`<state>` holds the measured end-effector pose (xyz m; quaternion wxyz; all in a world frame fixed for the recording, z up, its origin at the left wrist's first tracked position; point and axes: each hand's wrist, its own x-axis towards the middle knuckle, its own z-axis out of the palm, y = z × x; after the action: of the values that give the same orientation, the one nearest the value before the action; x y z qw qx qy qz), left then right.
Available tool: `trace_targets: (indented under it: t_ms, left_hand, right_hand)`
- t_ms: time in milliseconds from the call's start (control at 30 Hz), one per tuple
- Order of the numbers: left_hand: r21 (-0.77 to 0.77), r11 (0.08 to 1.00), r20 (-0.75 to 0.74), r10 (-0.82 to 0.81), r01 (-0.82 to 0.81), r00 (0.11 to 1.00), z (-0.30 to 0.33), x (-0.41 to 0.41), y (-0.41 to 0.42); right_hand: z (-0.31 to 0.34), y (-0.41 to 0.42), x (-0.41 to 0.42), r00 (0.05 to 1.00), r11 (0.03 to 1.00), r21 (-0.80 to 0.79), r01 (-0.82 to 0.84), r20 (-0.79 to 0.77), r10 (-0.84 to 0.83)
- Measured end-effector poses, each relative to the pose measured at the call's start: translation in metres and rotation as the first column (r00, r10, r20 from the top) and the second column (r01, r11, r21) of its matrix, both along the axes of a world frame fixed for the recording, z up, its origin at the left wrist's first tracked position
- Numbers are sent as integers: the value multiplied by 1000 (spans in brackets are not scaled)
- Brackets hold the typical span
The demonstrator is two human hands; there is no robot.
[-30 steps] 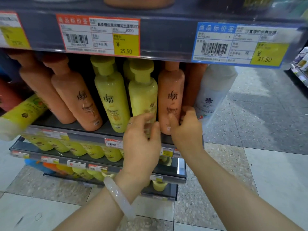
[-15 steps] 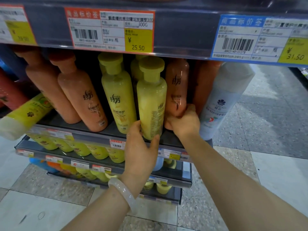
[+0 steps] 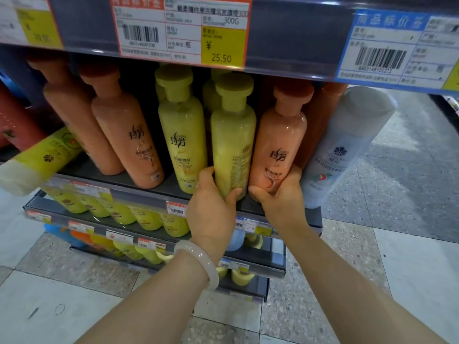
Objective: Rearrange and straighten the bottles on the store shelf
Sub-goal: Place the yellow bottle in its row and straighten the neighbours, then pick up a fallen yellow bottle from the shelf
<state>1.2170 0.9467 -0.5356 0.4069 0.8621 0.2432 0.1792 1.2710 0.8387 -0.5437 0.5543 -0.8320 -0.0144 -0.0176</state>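
On the dark shelf point(image 3: 149, 187) stand orange and yellow bottles in a row. My left hand point(image 3: 211, 209) grips the base of a yellow bottle point(image 3: 232, 140) whose label is turned sideways. My right hand point(image 3: 280, 197) holds the base of an orange bottle point(image 3: 279, 142) right beside it, label facing me. To the left stand another yellow bottle point(image 3: 182, 130) and two orange bottles point(image 3: 126, 135). A white bottle point(image 3: 345, 145) leans at the shelf's right end. A yellow-green bottle point(image 3: 39, 160) lies tilted at the far left.
The upper shelf edge point(image 3: 285, 43) with price tags hangs just above the bottle caps. Lower shelves point(image 3: 104, 222) hold several yellow bottles. A tiled floor aisle point(image 3: 402, 194) opens to the right. A pale bangle point(image 3: 201, 261) is on my left wrist.
The view has come closer to the shelf. My right hand has drawn the orange bottle forward with its label now facing me. My left hand has closed around the yellow bottle's base.
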Motion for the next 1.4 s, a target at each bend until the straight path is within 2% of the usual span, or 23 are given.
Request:
trace_targets:
  t_ms: [200,333,433,533,667,767,867,933,967,1067,1167,1400]
  left_hand:
    - [-41,999,-7,-19,18,1000,-5,5,-3]
    - [-139,988,84,-59,71,995,-10,-13,2]
    - [-125,992,100,-11,23,995,-12,-43,19]
    - [-126,986,96,124,-112,988,-9,-63,55]
    - [-148,945,72,304,-291,950,-6,-77,115]
    - [-248,876,16,430,-413,903,-10,-86,163]
    - [-492,712,-39,557,-501,830,-6,-88,210]
    - [-636,618,-21,584,-462,811,-5,-89,238]
    - [-663,619,19,578,-422,816,-5,-92,250]
    - [-646,709,140,474,-283,869,0,-96,279]
    - [-637,750,207,390,-180,897,1,-91,295]
    - [-523,811,202,416,-261,887,3,-77,308]
  right_hand:
    - [-2,-3,-2,1000,1000,-8,11,11,-11]
    - [-7,-9,-18,999,998,52,29,-23,-27]
    - [-5,-9,-57,999,997,52,51,8,-52]
    - [4,2,-91,992,991,-94,-94,71,101]
    - [14,45,-97,943,932,-161,-324,21,332]
    - [17,88,-101,909,898,-190,-397,55,413]
    - [19,143,-105,901,883,-236,-405,60,430]
    - [16,184,-108,888,867,-262,-424,66,455]
    - [15,206,-110,879,859,-259,-442,64,472]
    - [12,262,-112,867,850,-240,-469,57,495]
    - [8,299,-108,875,856,-249,-454,56,481]
    - [-3,327,-98,892,872,-240,-426,48,449]
